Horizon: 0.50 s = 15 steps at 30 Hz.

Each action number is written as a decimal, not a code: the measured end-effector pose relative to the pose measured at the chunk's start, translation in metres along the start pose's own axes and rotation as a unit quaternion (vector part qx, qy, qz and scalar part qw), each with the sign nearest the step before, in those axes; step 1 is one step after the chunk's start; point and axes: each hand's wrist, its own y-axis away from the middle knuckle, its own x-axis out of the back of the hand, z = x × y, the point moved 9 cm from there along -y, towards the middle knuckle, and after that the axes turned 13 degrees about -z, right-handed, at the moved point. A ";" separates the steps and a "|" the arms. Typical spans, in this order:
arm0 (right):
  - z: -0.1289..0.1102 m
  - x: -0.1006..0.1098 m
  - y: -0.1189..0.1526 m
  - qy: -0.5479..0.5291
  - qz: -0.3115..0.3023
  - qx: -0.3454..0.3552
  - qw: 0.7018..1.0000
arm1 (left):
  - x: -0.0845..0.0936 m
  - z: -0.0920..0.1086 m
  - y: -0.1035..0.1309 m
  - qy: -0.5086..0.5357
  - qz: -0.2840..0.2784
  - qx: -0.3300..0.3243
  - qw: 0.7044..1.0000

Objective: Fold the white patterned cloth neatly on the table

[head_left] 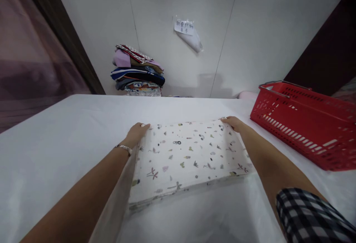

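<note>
Pinches the far corners of a white, motif-printed, rectangular cloth [191,154] with left hand [136,133] and right hand [235,123], well apart, over the white tabletop [69,132]; looks already folded into layers; not yet released; impossible to count any folds left.

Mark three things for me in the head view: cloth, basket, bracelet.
Cloth [191,154]: head view, middle of its printed top face.
Basket [310,120]: head view, red side wall, below the rim.
Bracelet [124,147]: head view, middle of its visible band.
</note>
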 end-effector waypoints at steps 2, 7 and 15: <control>0.002 -0.001 0.000 0.001 0.030 0.000 1.000 | -0.005 0.005 0.004 -0.068 0.015 -0.007 0.998; -0.007 -0.005 0.005 0.138 0.114 0.019 0.984 | -0.015 0.013 0.017 -0.142 0.067 -0.025 0.987; -0.010 -0.013 0.010 0.219 0.101 -0.027 0.970 | -0.014 0.012 0.021 -0.135 0.079 -0.020 0.987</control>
